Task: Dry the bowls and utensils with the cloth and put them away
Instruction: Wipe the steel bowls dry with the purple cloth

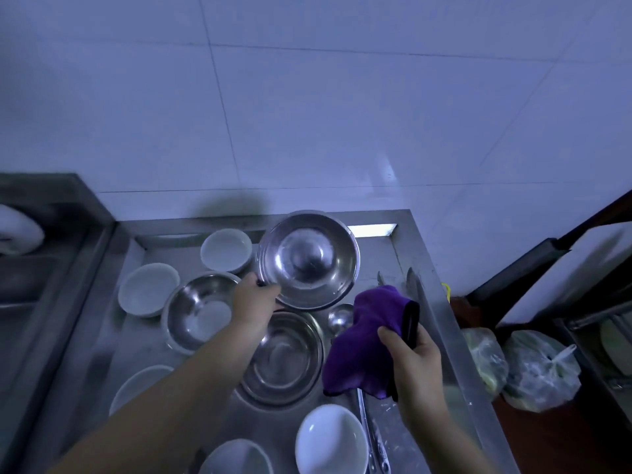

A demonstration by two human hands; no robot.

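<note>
My left hand (254, 299) grips the near rim of a large steel bowl (307, 260), held tilted above the steel tray (424, 302) with its inside facing me. My right hand (410, 350) holds a purple cloth (369, 340) just right of that bowl, apart from it. Two more steel bowls lie in the tray: one (200, 311) to the left, one (284, 359) under my left wrist. Several white bowls sit around them, at the back (225, 249), left (148, 289) and front (330, 439). A ladle (340, 316) is partly hidden by the cloth.
A sink (41, 268) lies to the left of the tray. A tiled wall stands behind. Knife-like utensils (415, 285) rest on the tray's right edge. Plastic bags (533, 367) and a dark wooden rack (581, 302) stand on the right.
</note>
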